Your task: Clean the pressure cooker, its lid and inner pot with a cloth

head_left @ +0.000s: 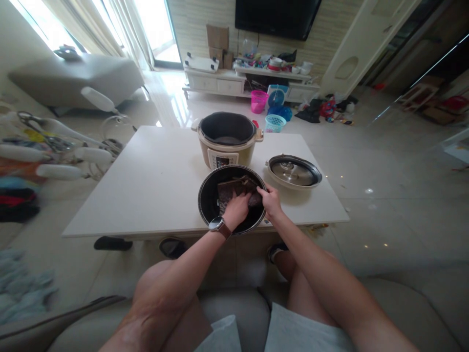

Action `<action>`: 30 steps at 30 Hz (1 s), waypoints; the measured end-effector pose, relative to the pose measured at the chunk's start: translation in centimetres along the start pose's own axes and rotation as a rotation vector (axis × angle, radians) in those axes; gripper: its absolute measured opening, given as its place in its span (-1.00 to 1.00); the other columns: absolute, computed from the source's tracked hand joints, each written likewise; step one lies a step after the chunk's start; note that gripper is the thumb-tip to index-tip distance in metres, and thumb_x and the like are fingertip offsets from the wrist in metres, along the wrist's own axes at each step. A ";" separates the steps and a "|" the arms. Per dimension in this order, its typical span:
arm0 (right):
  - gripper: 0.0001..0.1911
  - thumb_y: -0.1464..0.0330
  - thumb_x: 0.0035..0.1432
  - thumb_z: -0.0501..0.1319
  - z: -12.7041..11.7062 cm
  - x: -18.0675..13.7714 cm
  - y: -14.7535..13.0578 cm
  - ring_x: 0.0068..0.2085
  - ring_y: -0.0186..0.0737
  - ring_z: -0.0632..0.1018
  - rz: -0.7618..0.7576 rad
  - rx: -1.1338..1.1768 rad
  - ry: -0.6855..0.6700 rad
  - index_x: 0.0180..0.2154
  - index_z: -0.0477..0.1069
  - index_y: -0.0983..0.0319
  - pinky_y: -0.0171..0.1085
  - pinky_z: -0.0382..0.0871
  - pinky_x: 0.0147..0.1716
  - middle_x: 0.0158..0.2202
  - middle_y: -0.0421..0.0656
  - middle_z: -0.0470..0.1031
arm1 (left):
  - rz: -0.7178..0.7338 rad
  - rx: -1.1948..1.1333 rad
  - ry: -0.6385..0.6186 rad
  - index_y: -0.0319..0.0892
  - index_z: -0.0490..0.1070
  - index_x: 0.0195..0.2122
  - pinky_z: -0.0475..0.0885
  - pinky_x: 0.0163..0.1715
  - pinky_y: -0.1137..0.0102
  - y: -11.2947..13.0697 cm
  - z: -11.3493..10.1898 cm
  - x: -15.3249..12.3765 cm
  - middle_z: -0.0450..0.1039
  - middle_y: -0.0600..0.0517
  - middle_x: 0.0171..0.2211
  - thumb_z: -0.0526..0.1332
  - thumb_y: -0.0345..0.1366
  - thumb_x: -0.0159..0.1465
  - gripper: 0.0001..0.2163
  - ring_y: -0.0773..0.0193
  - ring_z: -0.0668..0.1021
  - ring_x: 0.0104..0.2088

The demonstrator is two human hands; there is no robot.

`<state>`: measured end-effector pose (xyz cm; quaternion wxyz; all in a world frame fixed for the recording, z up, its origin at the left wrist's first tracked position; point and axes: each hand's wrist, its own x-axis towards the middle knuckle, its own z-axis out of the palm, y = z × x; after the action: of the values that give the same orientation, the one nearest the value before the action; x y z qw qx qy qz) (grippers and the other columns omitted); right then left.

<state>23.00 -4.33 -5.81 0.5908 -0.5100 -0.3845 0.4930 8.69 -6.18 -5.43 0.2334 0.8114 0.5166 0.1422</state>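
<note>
A black inner pot (207, 198) stands at the near edge of the white table (154, 181). My left hand (236, 209), with a watch on the wrist, is inside the pot and pressed down on a dark brown cloth (230, 188). My right hand (270, 200) grips the pot's right rim, fingers curled over the edge. Just behind the pot sits the beige cooker body (227, 139), open and without its lid. The cooker's lid (294, 171) lies flat on the table to the right.
A drying rack with white bars and clothes (54, 146) stands left of the table. Slippers (113, 243) lie under the table's near edge. Baskets (274, 122) and a TV cabinet (249, 80) are at the far side. I sit on a grey sofa (234, 313).
</note>
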 end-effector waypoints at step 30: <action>-0.63 0.25 0.09 0.31 -1.0 0.2 -1.4 0.08 0.06 0.65 -0.242 -0.193 0.033 -0.09 0.72 0.19 0.02 0.42 0.27 -0.13 -0.13 0.74 | -0.088 -1.150 -0.057 -0.18 0.71 -0.05 0.55 0.12 0.09 1.0 0.1 -0.4 0.73 -0.12 -0.20 0.28 -0.52 0.09 -0.59 0.02 0.70 -0.18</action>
<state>24.28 -4.36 -4.66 0.6002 -0.5224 -0.4790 0.3707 9.34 -6.92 -4.96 0.6566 0.5352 0.3831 0.3683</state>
